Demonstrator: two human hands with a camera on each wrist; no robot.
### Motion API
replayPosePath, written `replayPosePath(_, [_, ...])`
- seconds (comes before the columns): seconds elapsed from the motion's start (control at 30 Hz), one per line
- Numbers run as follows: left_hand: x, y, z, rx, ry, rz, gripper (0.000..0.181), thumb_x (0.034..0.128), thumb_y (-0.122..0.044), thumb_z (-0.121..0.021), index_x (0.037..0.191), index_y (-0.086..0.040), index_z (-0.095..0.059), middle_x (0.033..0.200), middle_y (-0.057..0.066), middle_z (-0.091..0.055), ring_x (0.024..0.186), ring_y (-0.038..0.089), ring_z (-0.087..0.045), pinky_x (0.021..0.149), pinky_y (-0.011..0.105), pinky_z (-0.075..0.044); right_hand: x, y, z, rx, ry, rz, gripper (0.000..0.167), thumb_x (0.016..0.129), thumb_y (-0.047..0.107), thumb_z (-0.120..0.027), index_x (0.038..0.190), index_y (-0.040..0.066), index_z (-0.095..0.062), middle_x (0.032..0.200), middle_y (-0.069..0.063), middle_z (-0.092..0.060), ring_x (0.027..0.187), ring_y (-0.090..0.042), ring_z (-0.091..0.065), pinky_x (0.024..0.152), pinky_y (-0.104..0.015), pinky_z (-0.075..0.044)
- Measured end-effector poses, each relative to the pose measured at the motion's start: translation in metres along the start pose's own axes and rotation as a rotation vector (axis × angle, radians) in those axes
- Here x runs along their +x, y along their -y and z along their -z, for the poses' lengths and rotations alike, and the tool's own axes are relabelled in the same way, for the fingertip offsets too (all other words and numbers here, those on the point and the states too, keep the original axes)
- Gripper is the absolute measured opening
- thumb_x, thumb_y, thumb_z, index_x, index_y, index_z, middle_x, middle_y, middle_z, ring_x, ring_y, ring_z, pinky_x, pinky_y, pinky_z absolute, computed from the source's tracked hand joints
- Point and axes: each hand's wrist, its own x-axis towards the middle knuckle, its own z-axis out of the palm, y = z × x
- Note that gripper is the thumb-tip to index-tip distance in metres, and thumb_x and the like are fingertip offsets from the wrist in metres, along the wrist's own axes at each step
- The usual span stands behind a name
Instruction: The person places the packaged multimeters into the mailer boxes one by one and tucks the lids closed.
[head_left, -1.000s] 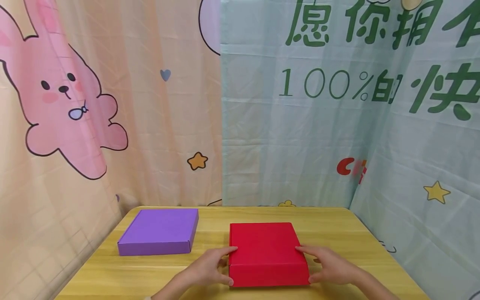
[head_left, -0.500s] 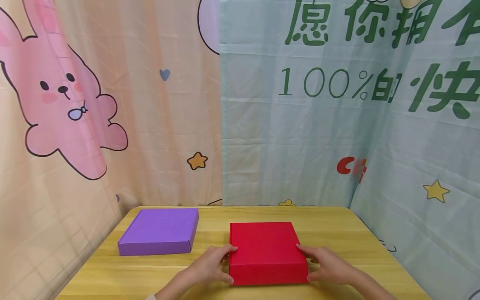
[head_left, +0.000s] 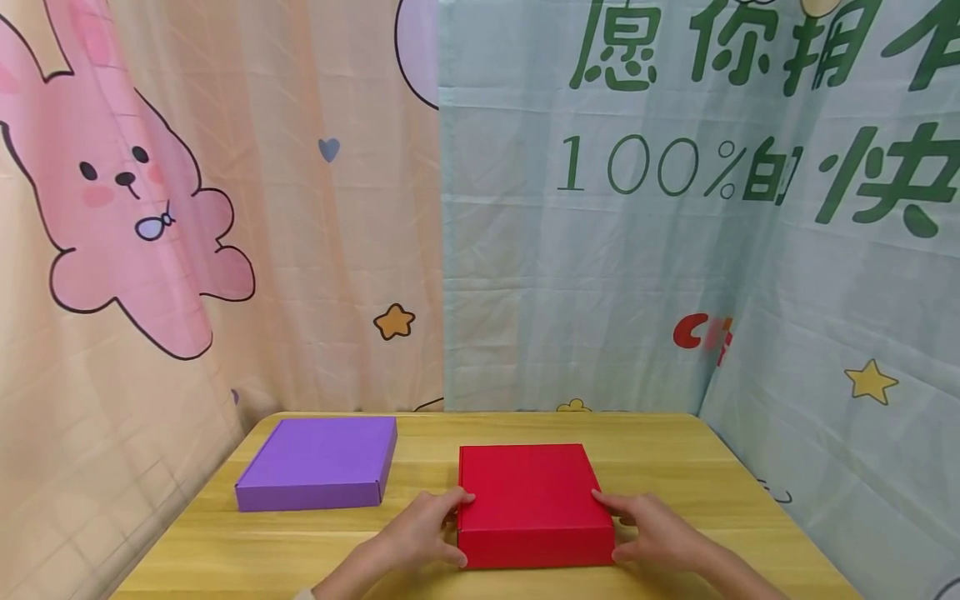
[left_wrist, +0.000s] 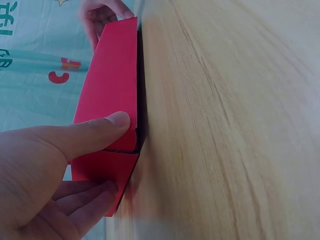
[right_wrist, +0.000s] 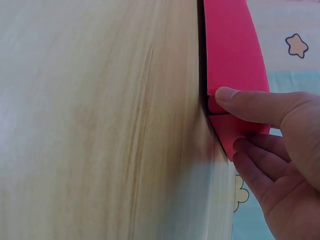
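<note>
A closed red cardboard box (head_left: 528,496) lies flat near the front of the table, right of its middle. My left hand (head_left: 416,533) holds the box at its near left corner. In the left wrist view the thumb (left_wrist: 118,120) presses on the front face while the other fingers bend against the left side. At the near right corner my right hand (head_left: 660,533) grips the same box. The right wrist view has that thumb (right_wrist: 227,94) on the front face by the corner, with the fingertips on the right side.
A flat purple box (head_left: 322,462) rests on the wooden table (head_left: 420,575), farther back and to the left. Printed cloth hangs behind the table and along both sides, including a pale blue curtain (head_left: 570,275) with green writing.
The red box's near right corner has shifted slightly left and away from me, the right hand moving along with it. My left hand has hardly moved. The purple box stays put.
</note>
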Motion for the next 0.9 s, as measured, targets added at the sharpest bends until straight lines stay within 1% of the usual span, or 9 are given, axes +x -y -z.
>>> replayPosePath(0.1, [0.000, 0.001, -0.001, -0.001, -0.009, -0.006, 0.066, 0.0721, -0.012, -0.096, 0.127, -0.003, -0.062, 0.116, 0.007, -0.072, 0.098, 0.010, -0.070, 0.087, 0.029, -0.058, 0.001, -0.001, -0.001, 0.006, -0.009, 0.000, 0.078, 0.081, 0.013, -0.089, 0.148, -0.003, -0.053, 0.136, -0.018, -0.063, 0.118, -0.041, -0.062, 0.089, -0.045, -0.058])
replayPosePath(0.3, [0.001, 0.002, -0.002, 0.036, -0.046, -0.011, 0.062, 0.0705, -0.011, -0.097, 0.123, -0.005, -0.064, 0.114, 0.006, -0.073, 0.097, 0.010, -0.070, 0.087, 0.029, -0.058, 0.005, -0.004, -0.003, 0.017, -0.025, 0.014, 0.075, 0.082, 0.013, -0.088, 0.147, -0.002, -0.054, 0.137, -0.019, -0.063, 0.118, -0.041, -0.064, 0.088, -0.042, -0.059])
replayPosePath(0.47, [0.002, 0.000, -0.004, 0.054, -0.077, 0.015, 0.056, 0.0697, -0.007, -0.095, 0.119, -0.007, -0.067, 0.106, -0.003, -0.072, 0.089, 0.005, -0.065, 0.082, 0.028, -0.056, 0.007, -0.007, -0.004, -0.023, -0.051, 0.054, 0.070, 0.083, 0.015, -0.088, 0.144, -0.001, -0.058, 0.134, -0.020, -0.065, 0.112, -0.035, -0.068, 0.085, -0.039, -0.060])
replayPosePath(0.6, [0.004, 0.000, -0.005, 0.053, -0.093, 0.037, 0.054, 0.0688, -0.004, -0.095, 0.116, -0.008, -0.069, 0.101, -0.007, -0.071, 0.082, 0.004, -0.059, 0.076, 0.026, -0.052, 0.008, -0.011, -0.003, -0.059, -0.068, 0.061, 0.066, 0.083, 0.017, -0.088, 0.142, 0.002, -0.061, 0.131, -0.017, -0.068, 0.109, -0.032, -0.070, 0.084, -0.038, -0.060])
replayPosePath(0.73, [0.006, 0.001, -0.006, 0.055, -0.101, 0.038, 0.053, 0.0682, -0.003, -0.095, 0.114, -0.008, -0.070, 0.100, -0.008, -0.071, 0.080, 0.006, -0.058, 0.074, 0.026, -0.051, 0.008, -0.011, -0.001, -0.072, -0.074, 0.055, 0.065, 0.084, 0.020, -0.088, 0.142, 0.004, -0.062, 0.131, -0.015, -0.069, 0.110, -0.032, -0.070, 0.084, -0.037, -0.060])
replayPosePath(0.9, [0.007, 0.000, -0.006, 0.071, -0.102, 0.037, 0.054, 0.0683, -0.003, -0.095, 0.115, -0.008, -0.069, 0.104, -0.005, -0.072, 0.084, 0.005, -0.059, 0.077, 0.026, -0.052, 0.009, -0.010, 0.003, -0.073, -0.059, 0.043, 0.065, 0.083, 0.021, -0.088, 0.141, 0.005, -0.063, 0.129, -0.014, -0.069, 0.109, -0.033, -0.069, 0.083, -0.037, -0.061])
